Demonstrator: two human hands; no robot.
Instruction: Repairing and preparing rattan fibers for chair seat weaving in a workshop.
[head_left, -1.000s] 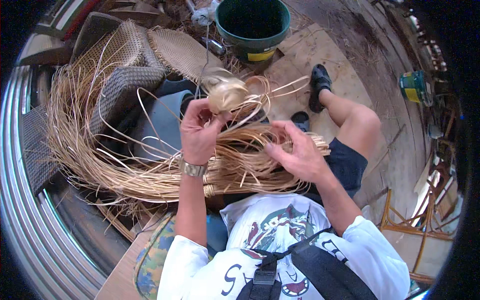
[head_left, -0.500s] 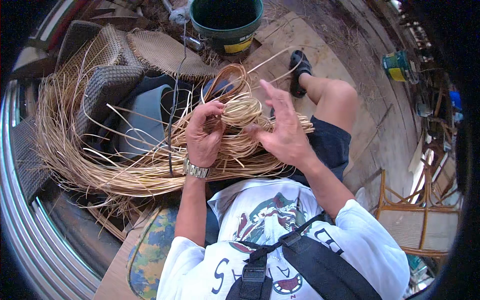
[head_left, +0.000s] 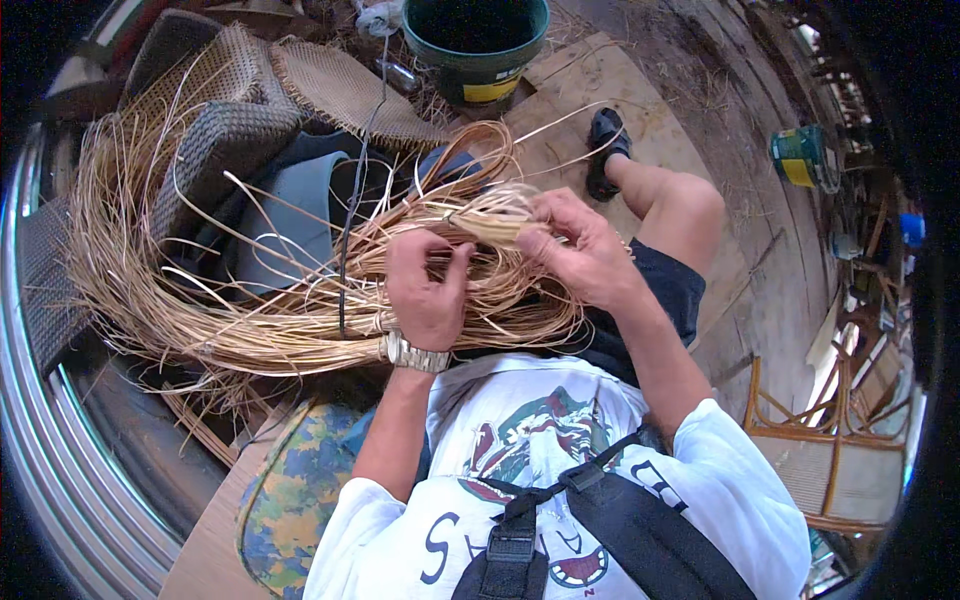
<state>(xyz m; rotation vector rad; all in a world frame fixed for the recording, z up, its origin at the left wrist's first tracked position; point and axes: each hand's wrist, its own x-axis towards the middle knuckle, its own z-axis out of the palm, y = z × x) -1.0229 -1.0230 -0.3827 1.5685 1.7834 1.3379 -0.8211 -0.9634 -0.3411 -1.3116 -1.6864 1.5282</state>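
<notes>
A large curved bundle of long tan rattan strands (head_left: 300, 345) lies across my lap and sweeps round to the left. Above it, my right hand (head_left: 590, 250) grips the right end of a small pale coil of rattan (head_left: 480, 222), thumb below and fingers on top. The coil's upper edge is smeared by motion. My left hand (head_left: 430, 285), a metal watch on its wrist, hovers just left of the coil with fingers curled and thumb raised close to them. Whatever thin strand it may pinch cannot be made out. A browner loop of rattan (head_left: 490, 155) rises behind.
A dark green bucket (head_left: 475, 60) stands ahead on the floor. To the left are woven mesh pieces (head_left: 350, 85) and a grey curved plastic piece (head_left: 290, 215). A dark cord (head_left: 352, 220) hangs before them. At right stand a rattan chair (head_left: 835, 440) and another green bucket (head_left: 800, 160).
My right hand, open beside the coil before, has closed on it; the coil now looks stretched and blurred. My left hand has moved slightly right and down, off the coil's left side.
</notes>
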